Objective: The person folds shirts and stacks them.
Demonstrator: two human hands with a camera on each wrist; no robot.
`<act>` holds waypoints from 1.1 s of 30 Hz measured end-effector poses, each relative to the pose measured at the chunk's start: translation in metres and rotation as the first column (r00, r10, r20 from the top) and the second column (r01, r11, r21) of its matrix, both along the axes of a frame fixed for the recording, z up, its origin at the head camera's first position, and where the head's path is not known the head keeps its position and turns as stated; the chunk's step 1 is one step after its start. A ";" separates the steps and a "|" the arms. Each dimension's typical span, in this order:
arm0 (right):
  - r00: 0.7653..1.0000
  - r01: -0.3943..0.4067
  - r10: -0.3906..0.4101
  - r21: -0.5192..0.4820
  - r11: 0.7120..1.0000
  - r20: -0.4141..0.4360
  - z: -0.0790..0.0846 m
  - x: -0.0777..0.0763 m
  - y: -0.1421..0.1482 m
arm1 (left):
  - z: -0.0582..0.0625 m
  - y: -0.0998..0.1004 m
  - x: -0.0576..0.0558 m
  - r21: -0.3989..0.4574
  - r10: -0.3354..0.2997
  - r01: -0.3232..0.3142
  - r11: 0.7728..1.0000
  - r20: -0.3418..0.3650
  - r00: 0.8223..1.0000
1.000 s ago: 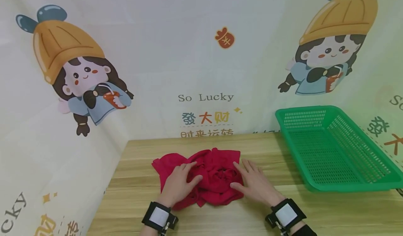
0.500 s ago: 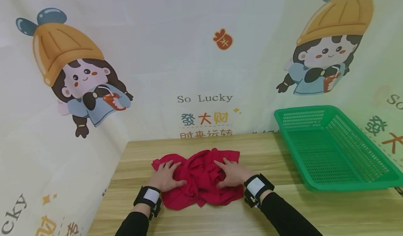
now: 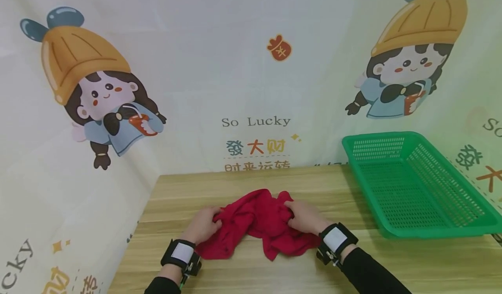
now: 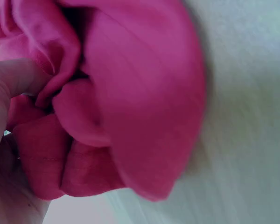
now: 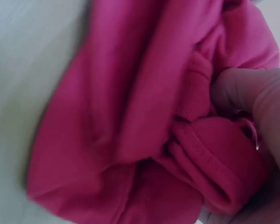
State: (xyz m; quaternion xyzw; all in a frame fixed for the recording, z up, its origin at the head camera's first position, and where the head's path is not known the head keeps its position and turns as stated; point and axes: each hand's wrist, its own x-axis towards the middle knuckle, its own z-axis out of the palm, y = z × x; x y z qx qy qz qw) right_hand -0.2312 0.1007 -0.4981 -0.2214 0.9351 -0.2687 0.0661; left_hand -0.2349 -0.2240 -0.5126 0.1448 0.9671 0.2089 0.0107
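Observation:
A crumpled red garment (image 3: 262,215) is bunched up between both hands over the wooden table, its lower corners hanging down. My left hand (image 3: 203,225) grips its left side, thumb and fingers curled into the folds. On the right side, my right hand (image 3: 307,217) holds a bunched part of it. Close up in the left wrist view, the thumb presses on a fold of the red garment (image 4: 149,98). A ribbed, stitched band of the garment (image 5: 196,91) shows beside the thumb in the right wrist view. Its full shape is hidden in the folds.
A green perforated plastic basket (image 3: 415,232) stands on the right of the wooden table (image 3: 259,281). Behind and to the left hangs a pale printed cloth backdrop (image 3: 196,67). Each wrist wears a black strap with a camera.
Both hands first moved left with spread fingers over the garment, then took hold of its sides. The garment is now gathered and lifted in the middle, its left end pulled inward.

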 end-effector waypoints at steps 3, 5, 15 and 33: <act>0.999 0.046 -0.047 -0.037 0.998 -0.024 0.012 0.001 0.022 | 0.010 -0.008 0.004 0.062 0.030 -0.030 0.998 0.007 1.000; 0.994 0.073 -0.078 -0.059 0.996 -0.074 0.021 0.001 0.036 | 0.020 -0.013 0.007 0.080 0.044 -0.044 0.996 -0.003 0.999; 0.972 0.174 -0.185 -0.088 0.981 -0.144 0.084 0.019 0.084 | 0.085 -0.020 0.020 0.107 -0.031 0.054 0.993 -0.202 0.979; 0.996 -0.008 -0.008 -0.177 0.984 -0.094 0.193 0.074 0.122 | 0.203 -0.056 0.059 0.324 -0.001 0.013 0.946 -0.037 0.999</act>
